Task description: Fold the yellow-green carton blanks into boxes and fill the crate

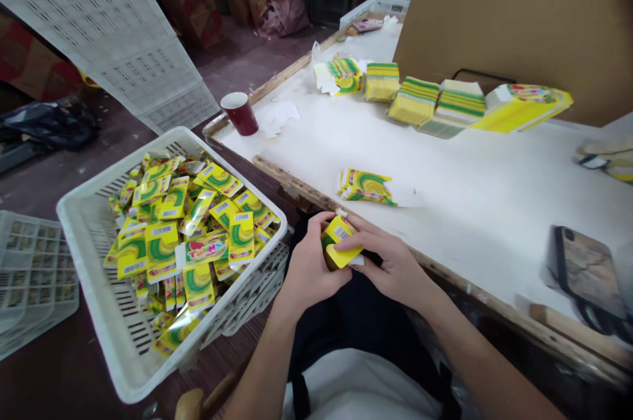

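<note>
Left hand and right hand closed around one yellow carton

My left hand cups the carton, thumb low beneath it; my right reaches in opposite, fingers bent across its face (barcode showing). Both forearms angle inward over my lap, beside the table. The white basket of cartons stands at my left.

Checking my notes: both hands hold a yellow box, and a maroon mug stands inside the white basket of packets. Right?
No: the head view shows the maroon mug on the white table, outside the basket. The left hand and right hand do hold a yellow box.
</note>
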`<state>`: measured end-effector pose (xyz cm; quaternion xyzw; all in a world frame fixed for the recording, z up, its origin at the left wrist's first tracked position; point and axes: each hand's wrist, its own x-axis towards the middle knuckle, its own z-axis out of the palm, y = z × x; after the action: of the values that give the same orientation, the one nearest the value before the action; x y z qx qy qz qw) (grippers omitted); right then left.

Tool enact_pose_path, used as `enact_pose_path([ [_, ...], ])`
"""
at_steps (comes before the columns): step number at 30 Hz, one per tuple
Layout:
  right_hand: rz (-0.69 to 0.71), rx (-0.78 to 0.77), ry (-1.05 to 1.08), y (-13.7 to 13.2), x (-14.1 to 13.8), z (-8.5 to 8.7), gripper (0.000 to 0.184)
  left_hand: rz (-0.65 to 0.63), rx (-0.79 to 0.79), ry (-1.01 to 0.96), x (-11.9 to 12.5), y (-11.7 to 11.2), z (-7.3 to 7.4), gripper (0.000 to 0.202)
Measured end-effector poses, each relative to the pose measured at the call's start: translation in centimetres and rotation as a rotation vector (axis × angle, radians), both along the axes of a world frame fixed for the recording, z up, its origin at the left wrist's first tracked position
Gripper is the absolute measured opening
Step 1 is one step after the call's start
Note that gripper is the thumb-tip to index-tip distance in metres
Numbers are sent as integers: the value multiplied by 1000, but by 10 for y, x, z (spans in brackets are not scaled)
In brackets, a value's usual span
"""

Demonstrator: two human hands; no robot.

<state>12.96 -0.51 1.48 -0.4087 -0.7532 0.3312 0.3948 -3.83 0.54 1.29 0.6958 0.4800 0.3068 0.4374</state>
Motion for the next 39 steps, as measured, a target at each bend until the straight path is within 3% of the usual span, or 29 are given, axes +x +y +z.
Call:
enact_pose_path([
  [30,0,-54,-18,-2,-3,-12,35,8,-54,25,1,2,-9,65],
  [39,30,-26,-91,-1,1,-8,43,13,-38,28,2,1,-7,66],
])
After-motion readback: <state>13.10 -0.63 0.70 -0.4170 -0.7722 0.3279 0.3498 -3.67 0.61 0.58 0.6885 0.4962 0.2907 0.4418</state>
